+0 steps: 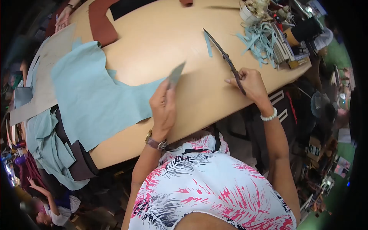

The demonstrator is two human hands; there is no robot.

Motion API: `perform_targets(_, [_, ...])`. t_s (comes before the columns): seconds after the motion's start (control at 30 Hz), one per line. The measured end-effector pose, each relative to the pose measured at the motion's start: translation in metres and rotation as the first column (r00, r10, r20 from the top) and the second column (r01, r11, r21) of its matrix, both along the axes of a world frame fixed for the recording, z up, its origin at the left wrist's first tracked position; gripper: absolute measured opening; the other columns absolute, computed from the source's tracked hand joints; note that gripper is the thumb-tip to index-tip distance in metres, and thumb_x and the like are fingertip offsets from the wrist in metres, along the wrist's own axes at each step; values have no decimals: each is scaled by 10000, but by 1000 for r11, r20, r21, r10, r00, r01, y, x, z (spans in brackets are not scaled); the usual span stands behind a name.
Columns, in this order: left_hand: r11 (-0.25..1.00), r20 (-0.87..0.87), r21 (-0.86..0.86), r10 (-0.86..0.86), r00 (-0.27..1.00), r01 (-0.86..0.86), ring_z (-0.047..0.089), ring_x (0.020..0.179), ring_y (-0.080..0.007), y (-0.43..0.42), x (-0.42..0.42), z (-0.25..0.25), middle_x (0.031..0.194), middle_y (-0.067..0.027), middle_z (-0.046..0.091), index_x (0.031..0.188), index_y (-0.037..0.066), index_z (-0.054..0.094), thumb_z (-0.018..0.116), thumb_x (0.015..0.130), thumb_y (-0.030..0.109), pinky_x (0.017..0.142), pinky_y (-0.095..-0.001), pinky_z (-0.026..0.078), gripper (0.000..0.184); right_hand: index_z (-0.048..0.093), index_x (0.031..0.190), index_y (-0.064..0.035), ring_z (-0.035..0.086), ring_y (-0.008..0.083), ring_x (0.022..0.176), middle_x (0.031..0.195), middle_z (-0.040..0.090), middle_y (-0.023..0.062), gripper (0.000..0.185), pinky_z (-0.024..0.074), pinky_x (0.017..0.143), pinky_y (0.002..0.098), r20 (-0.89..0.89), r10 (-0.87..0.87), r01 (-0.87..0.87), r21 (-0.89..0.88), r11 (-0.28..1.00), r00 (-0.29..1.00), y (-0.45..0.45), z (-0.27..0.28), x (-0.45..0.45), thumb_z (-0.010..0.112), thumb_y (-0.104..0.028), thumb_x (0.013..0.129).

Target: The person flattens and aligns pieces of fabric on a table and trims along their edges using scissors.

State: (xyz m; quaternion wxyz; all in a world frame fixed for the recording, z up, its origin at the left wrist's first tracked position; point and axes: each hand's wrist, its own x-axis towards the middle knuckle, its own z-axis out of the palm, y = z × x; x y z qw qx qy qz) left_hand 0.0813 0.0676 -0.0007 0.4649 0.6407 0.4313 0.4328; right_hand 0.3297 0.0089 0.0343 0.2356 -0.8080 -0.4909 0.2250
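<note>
My left hand [164,105], with a watch on its wrist, pinches a small grey-green pointed piece [176,75] above the table. Beside that hand, a large light-blue fabric piece [90,92] lies flat on the left of the table. My right hand [251,85], with a pale beaded bracelet, is closed around the handle end of long dark scissors [226,56]. The scissors point up and left, and their blades look closed. Near their tip lies a narrow light-blue strip [208,44].
Light-blue scraps [262,43] and stacked books [281,45] lie at the table's right end. Rust-red fabric [100,25] and grey fabric [53,57] are at the upper left. Another person's hand [63,19] rests there. More people are at the left edge.
</note>
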Motion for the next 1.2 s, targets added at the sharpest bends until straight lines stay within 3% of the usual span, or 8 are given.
perform_targets(0.13, [924, 344, -176, 381, 858, -340, 473, 702, -53, 7, -22, 14, 798, 0, 552, 842, 8, 543, 479, 910, 164, 633, -222, 401, 181, 566, 605, 26, 567, 305, 522, 573, 564, 186, 400, 439, 516, 374, 97, 111, -119, 81, 990, 989, 48, -10, -15, 773, -317, 599])
perform_targets(0.2, [884, 448, -211, 467, 762, -417, 457, 711, -46, 11, -35, 20, 800, 12, 540, 828, 16, 534, 471, 917, 183, 638, -224, 392, 199, 585, 636, 16, 498, 177, 437, 493, 527, 122, 330, 391, 437, 320, 77, 197, -207, 146, 967, 977, 58, -9, -46, 779, -251, 618])
perform_targets(0.27, [859, 492, -223, 507, 708, -460, 479, 750, -65, 12, -53, 18, 829, -2, 554, 848, 15, 532, 464, 919, 194, 682, -233, 397, 204, 595, 664, 12, 551, 283, 482, 548, 555, 176, 328, 421, 487, 361, 110, 289, -304, 160, 939, 951, 66, -12, -73, 776, -256, 609])
perform_targets(0.57, [811, 672, -467, 584, 455, -351, 440, 1098, -179, 15, -93, -17, 1186, -88, 479, 1146, -17, 462, 425, 910, 149, 953, -327, 343, 291, 591, 724, 3, 583, 373, 714, 718, 599, 192, 136, 463, 658, 427, 158, 764, -719, -263, 643, 626, 81, 43, -91, 596, -115, 657])
perform_targets(0.7, [822, 717, -484, 569, 404, -299, 438, 1085, -165, 15, -94, -18, 1157, -78, 485, 1106, -6, 472, 443, 901, 147, 949, -321, 342, 257, 599, 785, -16, 578, 321, 824, 832, 604, 157, 137, 459, 726, 404, 276, 605, -634, 22, 773, 747, 145, 43, -121, 565, -136, 727])
perform_targets(0.83, [822, 719, -482, 569, 401, -303, 451, 1078, -173, 15, -96, -25, 1148, -80, 498, 1084, 7, 482, 442, 900, 158, 936, -333, 350, 241, 602, 802, -34, 569, 294, 842, 896, 589, 145, 122, 449, 745, 390, 532, 418, -674, 528, 516, 736, 216, -31, -146, 535, -131, 775])
perform_targets(1.03, [824, 712, -464, 565, 416, -324, 457, 1053, -168, 13, -92, -25, 1120, -75, 509, 1024, 27, 503, 452, 893, 163, 925, -342, 350, 196, 598, 813, -39, 558, 304, 835, 874, 579, 148, 91, 444, 742, 392, 418, 499, -645, 384, 660, 759, 223, -49, -126, 536, -79, 759])
perform_targets(1.2, [810, 691, -454, 583, 427, -370, 473, 1021, -150, 16, -92, -29, 1053, -66, 536, 1052, 5, 505, 447, 904, 161, 912, -302, 356, 223, 603, 833, -12, 591, 322, 780, 803, 613, 171, 120, 469, 701, 370, 259, 256, -351, 451, 820, 931, 211, -40, -11, 563, -86, 747])
